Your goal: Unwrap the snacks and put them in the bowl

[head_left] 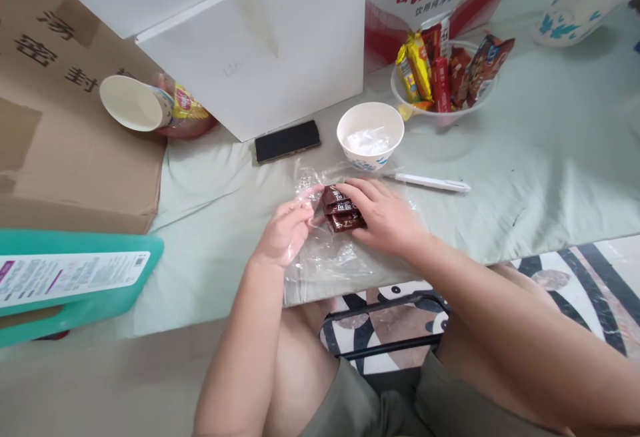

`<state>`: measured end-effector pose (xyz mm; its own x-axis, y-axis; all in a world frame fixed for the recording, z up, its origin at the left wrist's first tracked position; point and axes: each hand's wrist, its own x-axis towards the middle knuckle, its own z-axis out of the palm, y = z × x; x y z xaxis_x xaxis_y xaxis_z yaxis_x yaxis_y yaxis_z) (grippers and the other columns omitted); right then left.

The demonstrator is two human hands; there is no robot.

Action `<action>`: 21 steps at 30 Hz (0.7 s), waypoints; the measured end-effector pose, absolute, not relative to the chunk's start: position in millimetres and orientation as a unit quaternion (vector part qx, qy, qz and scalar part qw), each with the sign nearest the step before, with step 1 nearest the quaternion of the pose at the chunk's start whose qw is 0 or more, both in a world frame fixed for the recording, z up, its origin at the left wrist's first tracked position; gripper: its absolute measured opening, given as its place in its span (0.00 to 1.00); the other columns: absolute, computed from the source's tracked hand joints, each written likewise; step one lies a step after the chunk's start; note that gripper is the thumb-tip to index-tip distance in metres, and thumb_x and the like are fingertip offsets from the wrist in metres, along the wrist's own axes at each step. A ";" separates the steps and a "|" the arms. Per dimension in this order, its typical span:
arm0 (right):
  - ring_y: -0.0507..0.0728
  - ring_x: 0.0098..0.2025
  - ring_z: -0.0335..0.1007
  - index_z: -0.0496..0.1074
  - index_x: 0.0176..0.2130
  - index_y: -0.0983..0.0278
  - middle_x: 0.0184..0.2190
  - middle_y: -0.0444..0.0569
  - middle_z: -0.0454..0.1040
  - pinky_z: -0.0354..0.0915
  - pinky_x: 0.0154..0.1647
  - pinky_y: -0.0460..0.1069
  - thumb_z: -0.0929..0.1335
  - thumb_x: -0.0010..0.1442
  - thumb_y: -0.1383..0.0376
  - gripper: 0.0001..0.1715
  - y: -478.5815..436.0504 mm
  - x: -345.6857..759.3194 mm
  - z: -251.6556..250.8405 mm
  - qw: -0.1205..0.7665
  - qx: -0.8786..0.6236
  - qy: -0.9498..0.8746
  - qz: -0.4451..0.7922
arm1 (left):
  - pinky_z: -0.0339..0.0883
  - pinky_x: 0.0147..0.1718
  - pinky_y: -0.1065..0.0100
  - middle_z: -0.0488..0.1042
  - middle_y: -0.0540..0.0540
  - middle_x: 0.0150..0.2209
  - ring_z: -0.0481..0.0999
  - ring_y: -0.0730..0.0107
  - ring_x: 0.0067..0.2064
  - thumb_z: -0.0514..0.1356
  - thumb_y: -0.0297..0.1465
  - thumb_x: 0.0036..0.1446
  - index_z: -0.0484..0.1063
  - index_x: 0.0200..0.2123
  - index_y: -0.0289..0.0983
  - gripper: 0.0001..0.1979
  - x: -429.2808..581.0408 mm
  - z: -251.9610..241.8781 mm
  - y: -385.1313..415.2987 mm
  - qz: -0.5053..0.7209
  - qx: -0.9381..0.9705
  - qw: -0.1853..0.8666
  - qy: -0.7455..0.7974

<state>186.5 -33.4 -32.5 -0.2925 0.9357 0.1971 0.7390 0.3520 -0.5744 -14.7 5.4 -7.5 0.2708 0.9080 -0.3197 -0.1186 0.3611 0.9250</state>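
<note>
Several dark brown snack packets [343, 209] lie stacked side by side on a crinkled clear plastic bag [325, 260]. My right hand [385, 217] covers their right end, its fingers curled over the top and side. At their left, my left hand [290, 229] is closed in a pinch on part of the clear plastic. Just behind the packets stands a paper bowl [373, 131] with crumpled clear plastic inside. A white pen-like cutter [435, 182] lies to the right of the bowl, its left tip hidden by plastic.
A black phone [287, 142] lies by a white box [280, 43]. A clear bowl [453, 115] of wrapped snacks stands at back right, near a paper cup [575, 17]. Another paper cup [135, 107] lies tipped beside a cardboard box [90, 163]. A green container [100, 310] is at left.
</note>
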 end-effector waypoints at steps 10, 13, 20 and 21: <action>0.67 0.57 0.73 0.69 0.56 0.62 0.56 0.59 0.76 0.68 0.59 0.65 0.74 0.56 0.58 0.30 -24.1 207.5 -24.7 0.367 -0.489 -0.670 0.420 | 0.76 0.41 0.37 0.80 0.40 0.49 0.77 0.39 0.53 0.60 0.39 0.40 0.52 0.14 0.37 0.20 -23.0 4.8 8.7 0.395 0.310 0.765 0.403; 0.65 0.55 0.76 0.70 0.54 0.61 0.54 0.55 0.78 0.70 0.58 0.64 0.72 0.59 0.60 0.23 -25.4 211.3 -22.9 0.397 -0.445 -0.630 0.498 | 0.76 0.40 0.35 0.80 0.41 0.48 0.76 0.38 0.54 0.60 0.39 0.41 0.45 0.14 0.37 0.24 -21.3 4.8 8.6 0.395 0.316 0.769 0.391; 0.63 0.47 0.77 0.67 0.50 0.61 0.48 0.55 0.78 0.74 0.46 0.59 0.70 0.59 0.56 0.21 -22.4 232.4 -14.6 0.541 -0.559 -0.494 0.387 | 0.77 0.44 0.41 0.80 0.42 0.43 0.77 0.44 0.57 0.59 0.37 0.46 0.48 0.15 0.38 0.21 -16.7 5.5 17.3 0.458 0.328 0.709 0.425; 0.62 0.45 0.76 0.67 0.48 0.61 0.46 0.54 0.78 0.73 0.43 0.58 0.71 0.59 0.57 0.20 -20.2 239.6 -9.0 0.552 -0.588 -0.480 0.347 | 0.77 0.44 0.40 0.80 0.42 0.43 0.77 0.43 0.56 0.59 0.36 0.44 0.48 0.15 0.38 0.20 -15.8 5.7 18.0 0.463 0.320 0.709 0.425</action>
<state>239.6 -20.2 -9.0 0.2998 0.9462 0.1220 0.1809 0.0692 -0.9811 -15.8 18.0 5.7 0.2105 0.9283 -0.3065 -0.3853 0.3669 0.8467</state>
